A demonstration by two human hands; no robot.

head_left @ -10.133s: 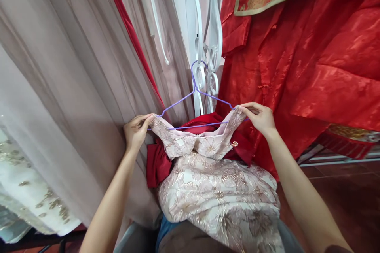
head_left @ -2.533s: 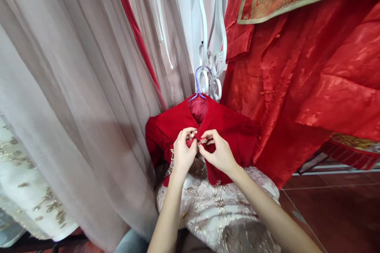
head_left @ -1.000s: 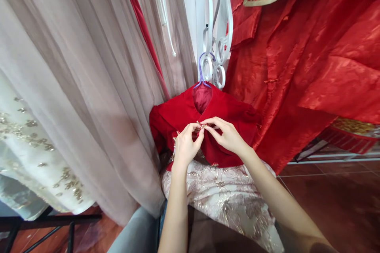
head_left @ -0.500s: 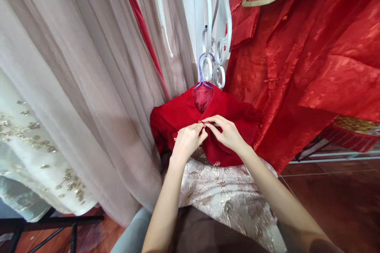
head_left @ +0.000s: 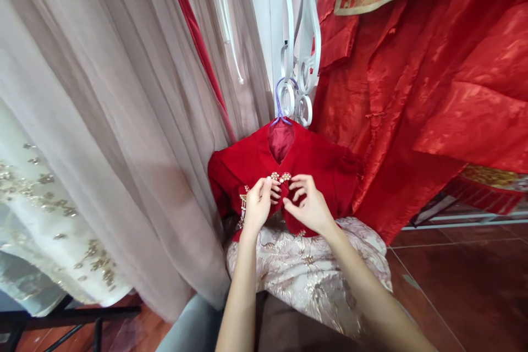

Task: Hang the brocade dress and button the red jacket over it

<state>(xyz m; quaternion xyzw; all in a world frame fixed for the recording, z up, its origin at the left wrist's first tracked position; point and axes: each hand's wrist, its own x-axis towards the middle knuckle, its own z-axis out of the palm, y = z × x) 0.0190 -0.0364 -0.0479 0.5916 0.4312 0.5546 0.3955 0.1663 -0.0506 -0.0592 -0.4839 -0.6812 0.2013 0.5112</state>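
A short-sleeved red jacket (head_left: 247,154) hangs on a purple hanger (head_left: 278,100). At its front, below the collar, a jewelled clasp (head_left: 284,177) shows between my hands. My left hand (head_left: 260,198) is beside the clasp, its thumb and index finger pressed together near its left edge; what they pinch, if anything, is too small to tell. My right hand (head_left: 307,202) is just right of the clasp, with fingers curved and apart and nothing between them. Beaded trim (head_left: 243,206) dangles at the jacket's left side. Under the jacket is a pale floral brocade garment (head_left: 305,264).
Pinkish-grey sheer fabric (head_left: 124,121) fills the left, beside a white dress with gold appliqués (head_left: 49,220). White scrolled metalwork (head_left: 305,110) holds the hanger. Red satin garments (head_left: 396,121) hang on the right above red floor tiles (head_left: 466,275). Black metal legs (head_left: 82,316) stand lower left.
My hands have come apart from the clasp, the left moving slightly left and the right opening its fingers. The clasp is now uncovered, and more beaded trim shows.
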